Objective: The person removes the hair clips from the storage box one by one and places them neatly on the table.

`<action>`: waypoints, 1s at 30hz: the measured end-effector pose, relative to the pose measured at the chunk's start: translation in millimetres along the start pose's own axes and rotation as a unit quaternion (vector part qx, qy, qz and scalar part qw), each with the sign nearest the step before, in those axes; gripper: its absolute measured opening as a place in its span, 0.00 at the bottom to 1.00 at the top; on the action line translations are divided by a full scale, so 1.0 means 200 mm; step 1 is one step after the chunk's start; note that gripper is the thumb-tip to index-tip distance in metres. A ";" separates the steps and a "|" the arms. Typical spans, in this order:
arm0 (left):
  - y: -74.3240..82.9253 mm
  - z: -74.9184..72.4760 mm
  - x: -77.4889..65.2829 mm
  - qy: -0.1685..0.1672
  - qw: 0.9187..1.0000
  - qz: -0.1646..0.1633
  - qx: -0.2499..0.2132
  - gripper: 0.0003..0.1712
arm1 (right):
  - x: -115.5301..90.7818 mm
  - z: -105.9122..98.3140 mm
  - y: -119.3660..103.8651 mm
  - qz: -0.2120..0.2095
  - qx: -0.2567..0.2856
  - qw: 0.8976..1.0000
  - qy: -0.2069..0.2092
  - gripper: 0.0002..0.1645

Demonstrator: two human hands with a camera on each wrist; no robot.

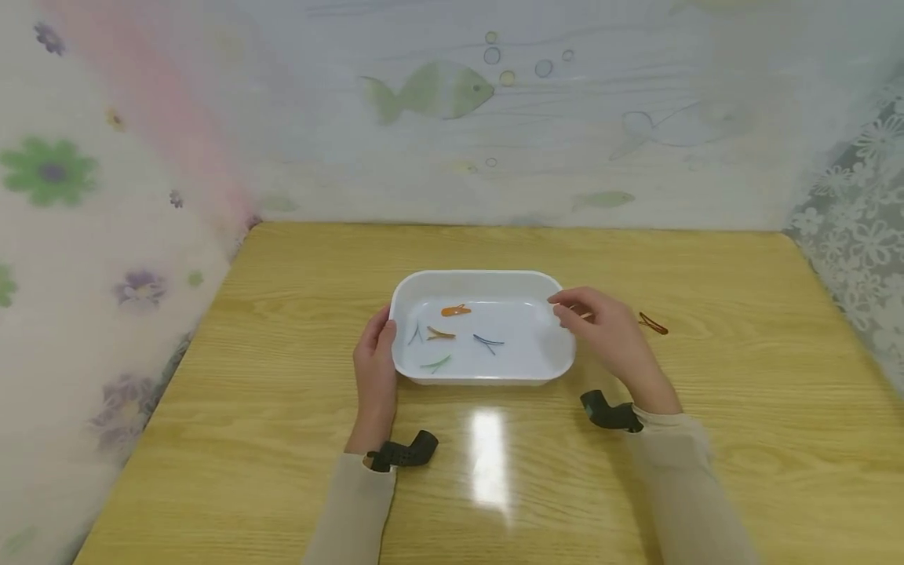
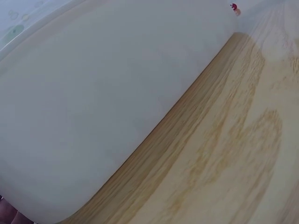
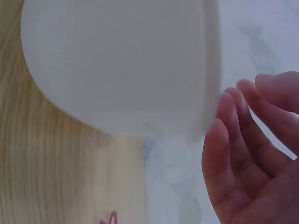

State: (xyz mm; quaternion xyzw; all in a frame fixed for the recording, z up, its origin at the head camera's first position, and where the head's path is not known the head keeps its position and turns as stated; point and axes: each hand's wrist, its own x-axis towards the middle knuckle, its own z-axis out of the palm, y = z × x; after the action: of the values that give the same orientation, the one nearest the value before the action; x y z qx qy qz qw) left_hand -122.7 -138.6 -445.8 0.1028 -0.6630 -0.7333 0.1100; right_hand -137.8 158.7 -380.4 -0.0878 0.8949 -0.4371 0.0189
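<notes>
A white rectangular tray [image 1: 487,375] sits on the table, with several snap hair clips lying spread inside. Among them are an orange clip [image 1: 456,311], a tan clip [image 1: 441,334], a green clip [image 1: 436,364] and a blue clip [image 1: 489,342]. My left hand [image 1: 375,365] grips the tray's left end, thumb at the rim; only its fingertips [image 2: 7,212] show in the left wrist view. Over the tray's right rim is my right hand [image 1: 600,322], fingers loosely bent. In the right wrist view nothing shows between its thumb and fingers [image 3: 233,144].
A reddish-brown hair clip [image 1: 653,323] lies on the wooden table [image 1: 297,408] to the right, beyond my right hand. Patterned curtains with fish [image 1: 452,90] and flowers enclose the back and sides. Each wrist wears a black camera mount [image 1: 406,451].
</notes>
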 end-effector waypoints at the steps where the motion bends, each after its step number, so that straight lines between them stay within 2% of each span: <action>1: 0.02 0.00 -0.01 -0.001 1.000 -0.002 -0.001 0.19 | 0.00 0.02 -0.01 -0.004 0.001 1.000 -0.001 0.18; 6: 0.08 0.01 -0.02 -0.004 1.000 -0.012 0.004 0.19 | 0.01 0.10 -0.05 -0.042 -0.014 0.999 -0.013 0.13; 12: 0.01 -0.01 0.00 -0.004 1.000 -0.014 0.006 0.18 | 0.03 0.18 -0.09 -0.073 -0.044 0.996 -0.026 0.13; 18: -0.03 -0.01 0.01 0.003 1.000 -0.004 0.010 0.18 | 0.05 0.26 -0.14 -0.057 -0.077 0.995 -0.034 0.14; 26: -0.02 -0.01 0.01 0.002 1.000 0.002 0.027 0.19 | 0.07 0.34 -0.18 -0.036 -0.133 0.989 -0.045 0.14; 30: -0.02 -0.01 0.01 0.002 1.000 0.004 0.026 0.19 | 0.10 0.37 -0.20 -0.006 -0.159 0.985 -0.065 0.15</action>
State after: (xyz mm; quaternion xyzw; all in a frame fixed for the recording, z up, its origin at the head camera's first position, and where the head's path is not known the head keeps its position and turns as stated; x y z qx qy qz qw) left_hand -125.0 -140.5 -450.0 0.1038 -0.6818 -0.7155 0.1116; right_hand -142.7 74.0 -394.2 -0.1235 0.9492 -0.2831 0.0602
